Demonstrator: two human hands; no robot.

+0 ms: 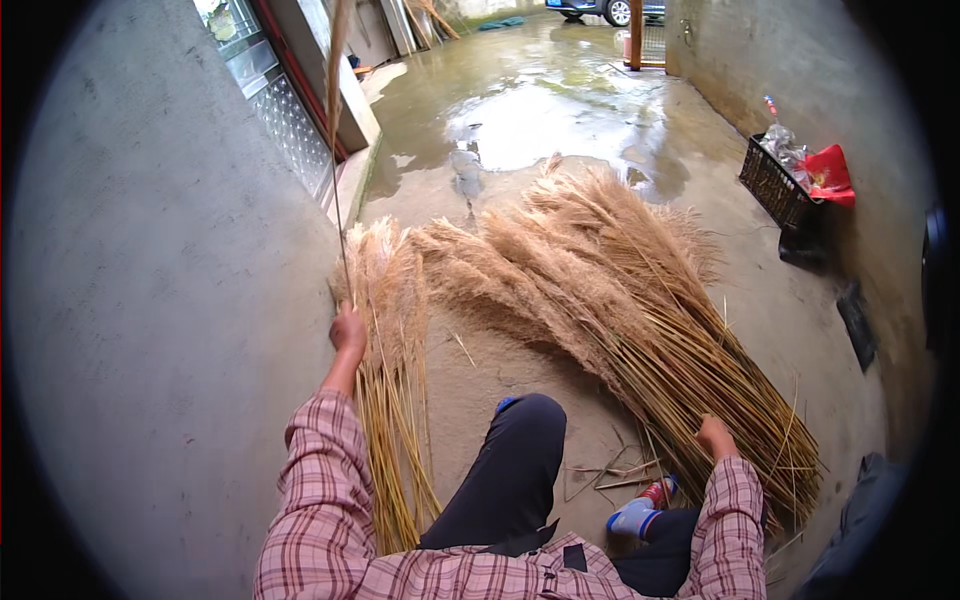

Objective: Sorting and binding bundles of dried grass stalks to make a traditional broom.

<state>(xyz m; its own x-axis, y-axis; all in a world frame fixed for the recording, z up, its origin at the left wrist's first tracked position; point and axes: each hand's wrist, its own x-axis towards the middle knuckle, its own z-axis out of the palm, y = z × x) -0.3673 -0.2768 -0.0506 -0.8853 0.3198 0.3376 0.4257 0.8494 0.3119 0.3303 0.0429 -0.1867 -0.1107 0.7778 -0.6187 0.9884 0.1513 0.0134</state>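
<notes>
My left hand (349,330) is closed around a single plumed grass stalk (337,187), which rises almost upright with its fluffy head at the top edge of the view. Below that hand a smaller bundle of plumed stalks (390,390) lies along the wall, plumes pointing away from me. My right hand (716,436) rests with curled fingers at the lower stems of a large heap of plumed grass (675,352) on my right. Whether those fingers grip a stem cannot be made out. The heap's plumes fan out ahead, and its cut ends lie nearest me.
Grey walls flank the concrete floor (480,375). Loose stem scraps (622,472) lie by my foot. Against the right wall stands a black plastic crate (776,180) with plastic and a red bag. Ahead are a shiny wet patch (525,127), a doorway and a parked car (600,9).
</notes>
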